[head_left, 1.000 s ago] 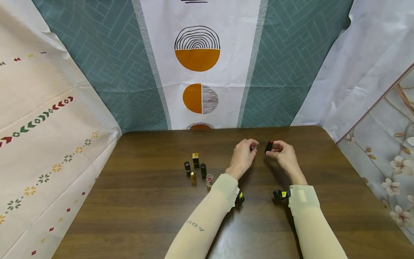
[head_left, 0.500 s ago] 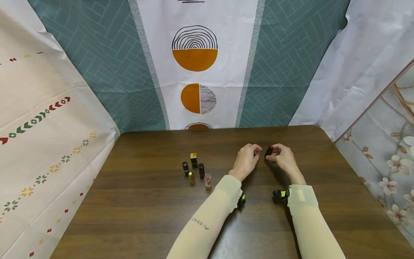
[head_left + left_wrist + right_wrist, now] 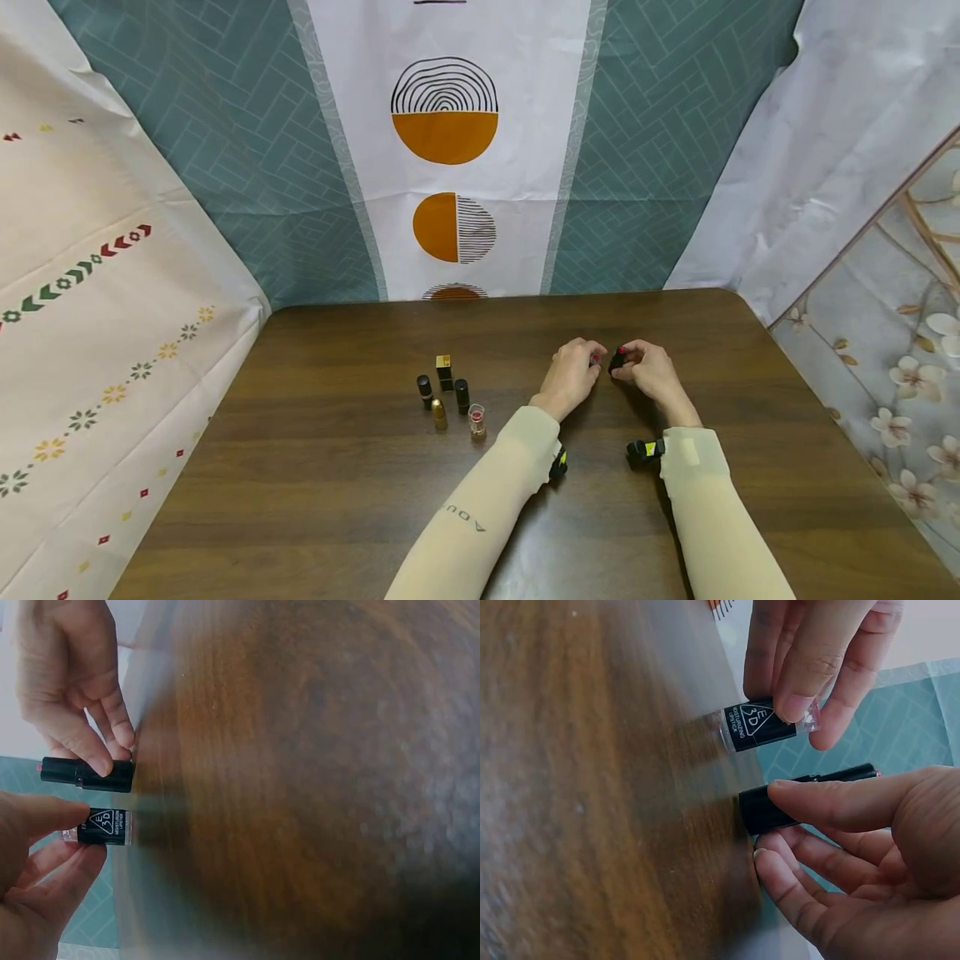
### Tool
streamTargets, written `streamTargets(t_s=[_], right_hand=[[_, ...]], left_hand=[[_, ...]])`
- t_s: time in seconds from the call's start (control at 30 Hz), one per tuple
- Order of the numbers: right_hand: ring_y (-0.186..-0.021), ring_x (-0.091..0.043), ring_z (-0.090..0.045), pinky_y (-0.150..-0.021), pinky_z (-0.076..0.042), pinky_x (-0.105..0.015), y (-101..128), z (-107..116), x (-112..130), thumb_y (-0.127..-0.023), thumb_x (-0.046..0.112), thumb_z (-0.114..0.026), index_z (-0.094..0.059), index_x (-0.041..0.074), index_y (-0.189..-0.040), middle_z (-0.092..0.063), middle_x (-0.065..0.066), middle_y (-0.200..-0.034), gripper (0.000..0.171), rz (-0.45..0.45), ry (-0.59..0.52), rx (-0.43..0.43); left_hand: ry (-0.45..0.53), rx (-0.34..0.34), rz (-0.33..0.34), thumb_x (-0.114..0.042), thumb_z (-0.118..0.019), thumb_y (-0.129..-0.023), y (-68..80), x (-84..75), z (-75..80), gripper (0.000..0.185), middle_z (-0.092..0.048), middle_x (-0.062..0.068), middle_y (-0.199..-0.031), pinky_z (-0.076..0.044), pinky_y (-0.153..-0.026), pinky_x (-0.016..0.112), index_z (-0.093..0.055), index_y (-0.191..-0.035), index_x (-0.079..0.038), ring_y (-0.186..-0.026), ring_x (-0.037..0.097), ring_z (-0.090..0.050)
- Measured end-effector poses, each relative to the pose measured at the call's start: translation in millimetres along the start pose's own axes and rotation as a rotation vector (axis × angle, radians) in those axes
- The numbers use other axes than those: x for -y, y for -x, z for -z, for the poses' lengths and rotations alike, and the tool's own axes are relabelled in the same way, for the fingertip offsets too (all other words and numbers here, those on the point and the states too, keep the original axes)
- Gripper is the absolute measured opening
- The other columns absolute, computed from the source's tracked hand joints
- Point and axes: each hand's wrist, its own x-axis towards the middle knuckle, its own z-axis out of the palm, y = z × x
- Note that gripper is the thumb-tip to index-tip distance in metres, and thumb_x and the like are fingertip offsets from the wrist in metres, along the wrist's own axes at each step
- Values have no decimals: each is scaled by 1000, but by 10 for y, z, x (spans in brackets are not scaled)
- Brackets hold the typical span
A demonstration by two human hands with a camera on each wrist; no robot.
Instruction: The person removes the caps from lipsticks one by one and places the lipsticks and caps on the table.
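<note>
Both hands meet at the middle of the dark wooden table (image 3: pixel 337 500). My left hand (image 3: pixel 592 360) pinches a short black piece with a white printed label and a clear end (image 3: pixel 105 826), also seen in the right wrist view (image 3: pixel 761 726). My right hand (image 3: pixel 621 360) pinches a slim black lipstick tube (image 3: pixel 780 806) with a red tip (image 3: pixel 622 351) between thumb and fingers. The two pieces stand side by side, a small gap apart, with their lower ends at the table top. Fingers hide part of each piece.
Left of the hands stands a cluster of small lipsticks: a gold-topped square one (image 3: pixel 444 372), two black ones (image 3: pixel 424 390) (image 3: pixel 462 395), a gold bullet (image 3: pixel 438 413) and a clear one with red inside (image 3: pixel 476 421). Patterned cloth backdrops hang on three sides.
Both hands have come closer together and lower, bringing the labelled piece and the black tube down side by side onto the table. The cluster of lipsticks has stayed put.
</note>
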Motion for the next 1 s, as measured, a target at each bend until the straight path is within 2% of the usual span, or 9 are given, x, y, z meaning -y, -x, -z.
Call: streamTargets(t_s=[0.17,0.33,0.4,0.53,0.67,0.73,0.83,1.0], right_hand=[[-87,-20,-60,-68,-49,-24,-16,-2,-6,-90,-2,-78,-59,-12,-125,-67,-26,-108,42,-1,-22,14],[-84,-19,-60,-69,-49,-24,13,29,-8,-87,-5,-77,-60,-11,-122,-68,-19,-102,39,38,-80,37],[-86,-21,-60,-72,-50,-26,35,51,4,-87,-6,-75,-59,-11,-124,-67,-18,-105,41,64,-97,61],[-103,-36,-61,-86,-52,-39,61,113,62,-89,-6,-72,-55,-10,-136,-62,-28,-126,51,94,-75,99],[-126,-48,-51,-102,-45,-60,76,191,154,-93,-2,-72,-47,-5,-148,-50,-34,-145,61,118,-47,108],[-131,-50,-47,-105,-42,-63,91,219,201,-94,-1,-72,-45,-4,-150,-47,-34,-148,63,141,-60,107],[-134,-49,-46,-103,-44,-60,114,240,254,-96,2,-72,-46,-2,-151,-47,-32,-149,61,182,-79,76],[-130,-42,-51,-99,-45,-36,131,232,297,-100,7,-71,-54,-1,-144,-55,-25,-141,48,261,-103,-50]], left_hand=[[-8,28,-14,-10,-72,-100,7,11,15,29,-67,1,-120,-53,-83,18,-71,-129,-15,-102,12,-68],[-12,37,-11,-10,-71,-100,18,12,11,36,-66,1,-123,-53,-86,20,-66,-136,-17,-105,13,-67],[-5,31,2,-12,-72,-100,24,8,18,42,-64,2,-126,-54,-86,22,-62,-140,-18,-104,13,-67],[10,1,3,-16,-71,-101,28,-15,65,48,-62,4,-131,-52,-83,23,-56,-146,-21,-100,12,-63],[27,-19,-28,-18,-68,-104,26,-47,147,44,-62,6,-130,-49,-80,21,-56,-146,-21,-95,11,-59],[32,-23,-35,-19,-66,-104,27,-58,189,42,-62,5,-129,-48,-79,21,-57,-146,-20,-93,11,-58],[49,-32,-21,-21,-65,-105,33,-71,262,37,-63,3,-129,-50,-83,22,-61,-142,-21,-97,11,-59],[96,-60,2,-18,-63,-106,48,-116,450,27,-66,2,-125,-53,-86,27,-70,-132,-20,-105,14,-64]])
